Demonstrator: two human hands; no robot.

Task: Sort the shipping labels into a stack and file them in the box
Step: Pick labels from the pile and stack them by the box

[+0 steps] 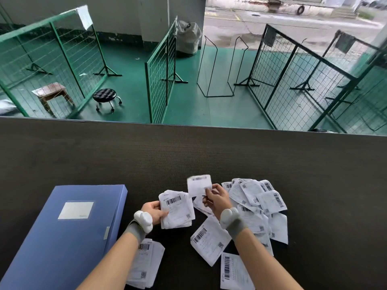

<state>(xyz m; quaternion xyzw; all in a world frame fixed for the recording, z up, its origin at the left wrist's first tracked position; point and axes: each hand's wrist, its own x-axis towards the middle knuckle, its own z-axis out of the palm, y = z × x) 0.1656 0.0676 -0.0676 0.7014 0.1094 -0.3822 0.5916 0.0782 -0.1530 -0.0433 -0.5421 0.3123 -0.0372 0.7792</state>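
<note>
My left hand (154, 212) grips a stack of white shipping labels (178, 212) by its left edge, barcode side up, just above the dark table (188, 155). My right hand (216, 198) pinches a single label (198, 185), lifted and blurred, to the upper right of the stack. A loose heap of labels (257, 204) lies spread to the right of my right hand. More labels lie near the front: one (209, 239) under my right wrist, one (234, 273) by my right forearm, a small pile (145, 264) under my left forearm. The closed blue file box (69, 233) lies flat at the left.
The table's far edge runs across the middle of the view. Beyond it on the green floor stand green mesh fence panels (161, 74), a black rolling stool (105, 97), a small wooden stool (52, 93) and a filled sack (188, 36).
</note>
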